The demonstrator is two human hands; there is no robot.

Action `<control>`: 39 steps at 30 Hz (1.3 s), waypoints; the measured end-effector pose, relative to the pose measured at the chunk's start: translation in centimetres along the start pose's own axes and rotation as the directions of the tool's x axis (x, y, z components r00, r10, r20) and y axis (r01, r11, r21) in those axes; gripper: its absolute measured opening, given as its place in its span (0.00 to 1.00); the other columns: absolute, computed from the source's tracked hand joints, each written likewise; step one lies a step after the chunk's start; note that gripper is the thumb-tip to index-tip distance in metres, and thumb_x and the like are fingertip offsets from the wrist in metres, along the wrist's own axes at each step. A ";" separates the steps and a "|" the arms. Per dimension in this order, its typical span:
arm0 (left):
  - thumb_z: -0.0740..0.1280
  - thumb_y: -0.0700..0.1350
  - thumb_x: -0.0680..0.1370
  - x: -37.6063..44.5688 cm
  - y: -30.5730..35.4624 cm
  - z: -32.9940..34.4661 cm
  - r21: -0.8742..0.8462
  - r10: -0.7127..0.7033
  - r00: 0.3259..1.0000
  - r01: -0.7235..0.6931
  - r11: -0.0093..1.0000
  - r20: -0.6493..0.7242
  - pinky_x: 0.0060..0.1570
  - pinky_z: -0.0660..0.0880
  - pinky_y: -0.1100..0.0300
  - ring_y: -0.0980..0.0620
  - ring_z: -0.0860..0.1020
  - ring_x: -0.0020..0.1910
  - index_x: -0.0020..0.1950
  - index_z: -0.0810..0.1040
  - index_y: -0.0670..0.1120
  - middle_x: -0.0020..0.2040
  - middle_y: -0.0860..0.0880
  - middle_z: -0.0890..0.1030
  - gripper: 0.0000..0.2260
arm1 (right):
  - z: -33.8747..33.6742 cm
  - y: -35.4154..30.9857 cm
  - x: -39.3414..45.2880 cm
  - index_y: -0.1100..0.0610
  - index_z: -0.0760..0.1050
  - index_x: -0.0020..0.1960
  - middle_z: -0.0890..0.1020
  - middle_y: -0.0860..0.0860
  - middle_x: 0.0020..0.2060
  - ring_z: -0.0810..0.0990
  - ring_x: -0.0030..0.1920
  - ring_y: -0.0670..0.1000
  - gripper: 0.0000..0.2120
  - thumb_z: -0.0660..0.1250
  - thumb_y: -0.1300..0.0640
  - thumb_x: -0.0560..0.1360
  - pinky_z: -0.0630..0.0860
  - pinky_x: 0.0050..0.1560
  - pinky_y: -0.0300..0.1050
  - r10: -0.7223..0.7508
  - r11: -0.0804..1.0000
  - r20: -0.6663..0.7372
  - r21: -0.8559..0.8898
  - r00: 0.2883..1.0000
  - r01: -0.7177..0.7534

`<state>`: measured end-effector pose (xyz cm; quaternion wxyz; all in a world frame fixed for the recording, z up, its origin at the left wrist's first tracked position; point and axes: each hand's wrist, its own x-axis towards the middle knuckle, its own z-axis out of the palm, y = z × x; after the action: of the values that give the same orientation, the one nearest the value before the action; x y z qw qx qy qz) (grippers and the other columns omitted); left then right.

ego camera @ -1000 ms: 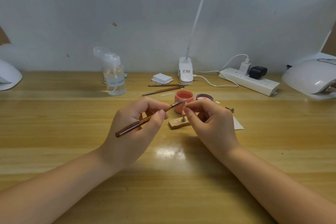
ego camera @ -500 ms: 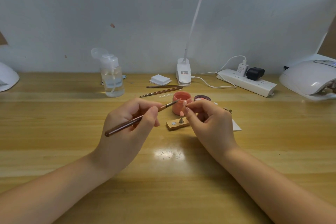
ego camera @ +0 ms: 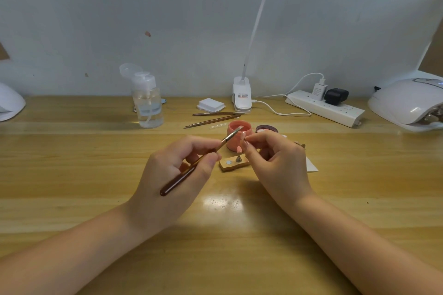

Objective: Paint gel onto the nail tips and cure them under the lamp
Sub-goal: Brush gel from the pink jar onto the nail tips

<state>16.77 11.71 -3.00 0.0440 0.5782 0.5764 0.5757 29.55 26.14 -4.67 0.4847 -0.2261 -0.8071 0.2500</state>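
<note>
My left hand (ego camera: 175, 175) grips a brown-handled gel brush (ego camera: 191, 167), bristles pointing up-right over the open pink gel jar (ego camera: 236, 136). My right hand (ego camera: 275, 163) pinches a small pink nail tip (ego camera: 242, 136) between thumb and forefinger, just right of the bristles. A second pink nail tip (ego camera: 239, 149) stands on a metal post on the small wooden holder (ego camera: 233, 165) below. The white curing lamp (ego camera: 410, 103) sits at the far right of the wooden table (ego camera: 72, 163).
Behind the jar lie its dark lid (ego camera: 266, 129), two spare brushes (ego camera: 213, 118), a pad stack (ego camera: 211, 104), a pump bottle (ego camera: 147, 100), a clip desk lamp (ego camera: 242, 97) and a power strip (ego camera: 326, 108). Another white device (ego camera: 10, 103) sits far left; white paper (ego camera: 311, 165) beside my right hand.
The brush tip has drawn back left from the held nail tip and now lifts over the jar mouth. My right hand has stayed in place with the nail tip.
</note>
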 end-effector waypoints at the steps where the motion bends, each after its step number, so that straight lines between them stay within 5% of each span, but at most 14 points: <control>1: 0.64 0.53 0.75 0.0 0.0 0.0 0.007 0.004 1.000 -0.004 1.000 0.005 0.38 0.76 0.53 0.49 0.81 0.41 0.53 0.80 0.55 0.44 0.55 0.84 0.10 | 0.0 0.0 0.0 0.56 0.82 0.46 0.79 0.39 0.32 0.75 0.30 0.44 0.03 0.72 0.62 0.73 0.69 0.32 0.32 -0.003 1.000 -0.001 0.003 1.000 0.003; 4: 0.63 0.51 0.74 -0.1 -0.2 -0.3 0.002 0.023 1.000 -0.023 1.000 0.015 0.33 0.74 0.51 0.48 0.79 0.34 0.48 0.80 0.50 0.40 0.52 0.83 0.09 | 0.0 -0.2 -0.1 0.55 0.82 0.46 0.78 0.38 0.31 0.76 0.30 0.43 0.04 0.72 0.62 0.73 0.69 0.32 0.32 -0.006 1.000 0.007 0.012 1.000 0.006; 8: 0.62 0.51 0.75 0.0 -0.2 -0.3 -0.026 0.032 0.999 -0.033 0.999 -0.028 0.31 0.73 0.61 0.51 0.78 0.34 0.49 0.80 0.51 0.41 0.52 0.83 0.08 | 0.0 -0.1 0.0 0.55 0.82 0.46 0.77 0.38 0.31 0.75 0.31 0.43 0.04 0.72 0.62 0.73 0.69 0.32 0.32 -0.005 1.000 0.007 0.001 1.000 0.005; 13: 0.63 0.51 0.74 0.0 0.0 -0.3 -0.007 0.032 0.999 -0.031 0.999 0.025 0.32 0.74 0.52 0.45 0.79 0.34 0.48 0.81 0.48 0.40 0.51 0.83 0.10 | -0.1 -0.1 -0.1 0.54 0.82 0.46 0.78 0.39 0.31 0.75 0.31 0.44 0.04 0.72 0.61 0.73 0.69 0.32 0.32 -0.003 1.000 0.011 0.006 1.000 0.003; 16: 0.63 0.51 0.74 0.4 0.2 -0.7 -0.028 0.020 1.000 -0.020 0.999 -0.006 0.32 0.73 0.57 0.49 0.78 0.34 0.46 0.80 0.49 0.39 0.49 0.83 0.09 | -0.1 0.0 0.0 0.54 0.82 0.46 0.78 0.39 0.32 0.75 0.31 0.43 0.04 0.72 0.61 0.73 0.69 0.32 0.32 0.016 1.000 0.007 0.005 1.000 -0.016; 21: 0.66 0.44 0.72 4.4 0.7 -0.5 -0.070 -0.123 0.983 0.115 0.991 -0.137 0.27 0.67 0.70 0.62 0.73 0.26 0.41 0.82 0.49 0.32 0.53 0.82 0.05 | 0.1 0.1 0.1 0.55 0.82 0.44 0.76 0.37 0.30 0.74 0.30 0.42 0.04 0.72 0.63 0.73 0.66 0.32 0.30 0.018 1.000 -0.011 0.013 1.000 -0.018; 25: 0.66 0.40 0.73 9.7 0.8 0.2 0.135 -0.160 0.975 0.181 0.974 -0.157 0.23 0.64 0.73 0.63 0.73 0.23 0.37 0.81 0.41 0.26 0.54 0.80 0.07 | 0.2 0.2 0.0 0.54 0.82 0.43 0.77 0.37 0.31 0.73 0.29 0.43 0.04 0.72 0.63 0.72 0.66 0.32 0.31 0.014 1.000 -0.014 0.014 1.000 -0.014; 30: 0.64 0.44 0.74 14.3 0.0 2.6 0.437 -0.303 0.953 0.262 0.860 0.026 0.44 0.77 0.48 0.43 0.80 0.40 0.45 0.81 0.34 0.42 0.37 0.83 0.13 | 0.2 0.4 0.2 0.54 0.81 0.42 0.75 0.36 0.30 0.73 0.29 0.44 0.05 0.73 0.63 0.72 0.65 0.32 0.29 0.009 1.000 -0.030 0.016 1.000 -0.008; 35: 0.63 0.41 0.74 14.7 -1.2 4.4 0.431 -0.512 0.843 0.406 0.806 0.162 0.34 0.72 0.60 0.55 0.78 0.34 0.40 0.80 0.43 0.33 0.49 0.82 0.07 | 0.2 0.4 0.2 0.55 0.81 0.42 0.74 0.34 0.29 0.72 0.28 0.44 0.05 0.72 0.64 0.72 0.64 0.31 0.29 -0.015 1.000 -0.032 0.023 0.999 0.016; 39: 0.61 0.41 0.74 14.4 -1.6 3.5 0.248 -0.539 0.841 0.514 0.821 0.042 0.30 0.68 0.62 0.61 0.75 0.24 0.39 0.81 0.42 0.24 0.52 0.79 0.09 | 0.3 0.3 0.1 0.53 0.80 0.41 0.74 0.34 0.29 0.71 0.27 0.43 0.07 0.72 0.65 0.71 0.63 0.31 0.28 -0.013 0.999 -0.039 0.046 0.999 0.015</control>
<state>13.58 24.79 3.54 0.1667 0.4281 0.7724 0.4385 29.24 26.40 -4.89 0.5070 -0.2140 -0.7932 0.2606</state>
